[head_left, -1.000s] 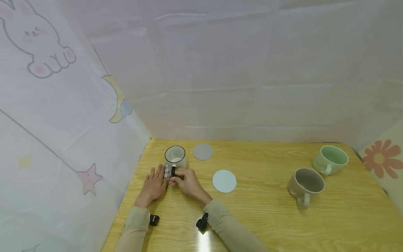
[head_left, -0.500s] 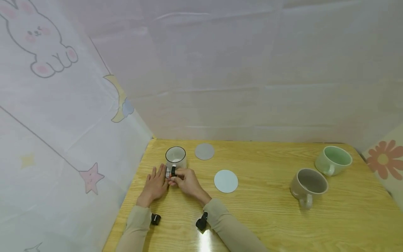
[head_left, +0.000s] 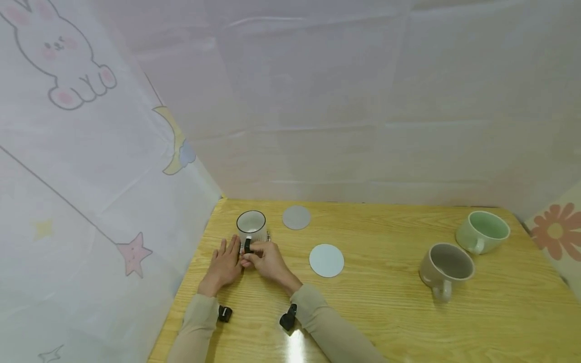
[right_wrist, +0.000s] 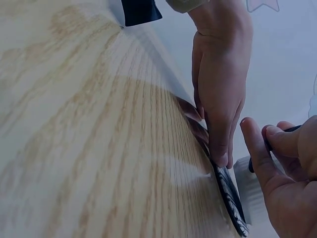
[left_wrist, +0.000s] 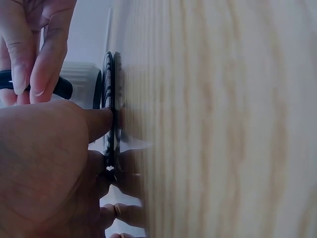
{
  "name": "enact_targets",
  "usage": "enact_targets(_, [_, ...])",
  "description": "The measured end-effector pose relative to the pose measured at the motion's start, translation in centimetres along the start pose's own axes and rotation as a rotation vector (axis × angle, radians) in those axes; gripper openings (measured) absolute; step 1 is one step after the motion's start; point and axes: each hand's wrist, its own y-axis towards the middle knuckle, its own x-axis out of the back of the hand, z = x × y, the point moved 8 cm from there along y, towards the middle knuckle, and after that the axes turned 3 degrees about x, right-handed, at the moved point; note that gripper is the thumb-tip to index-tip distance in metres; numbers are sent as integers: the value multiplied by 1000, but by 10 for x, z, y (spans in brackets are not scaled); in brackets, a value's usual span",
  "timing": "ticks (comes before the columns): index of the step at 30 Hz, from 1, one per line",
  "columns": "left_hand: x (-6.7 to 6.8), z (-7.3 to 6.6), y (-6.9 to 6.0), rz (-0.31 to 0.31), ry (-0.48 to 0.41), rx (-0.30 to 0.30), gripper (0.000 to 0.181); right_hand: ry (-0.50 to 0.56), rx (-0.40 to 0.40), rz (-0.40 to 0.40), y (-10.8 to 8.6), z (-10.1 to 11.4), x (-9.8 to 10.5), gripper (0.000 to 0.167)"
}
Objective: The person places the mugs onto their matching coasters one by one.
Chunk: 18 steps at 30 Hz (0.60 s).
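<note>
A white mug point(head_left: 252, 228) with a dark rim stands at the table's far left on a flat black-and-white patterned coaster point(head_left: 269, 236). My right hand point(head_left: 271, 263) pinches the mug's black handle point(right_wrist: 251, 161) between thumb and fingers. My left hand point(head_left: 225, 265) lies flat beside the mug with its fingers stretched out. In the left wrist view, a fingertip of that hand touches the edge of the coaster point(left_wrist: 108, 89), and the mug point(left_wrist: 84, 82) sits against the coaster's face. The mug and the right hand cover most of the coaster in the head view.
A grey disc point(head_left: 296, 217) and a pale blue disc point(head_left: 326, 260) lie right of the mug. Farther right stand a taupe mug point(head_left: 447, 263) and a green mug point(head_left: 482, 232). Printed cloth point(head_left: 290, 101) hangs behind and at the sides of the table.
The mug has shifted slightly left over the coaster with my right hand on its handle; the coaster's right edge now shows, while less shows at its left. My left hand stays put.
</note>
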Motion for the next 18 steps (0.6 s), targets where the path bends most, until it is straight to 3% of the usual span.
enact_targets(8, [3,-1,-1,19,-1,17,68,-70,17,-8,3,4,-3,12])
enact_targets(18, [4,-5,-3,27,26,27,70,-27,-24,-1,3,1,-7,13])
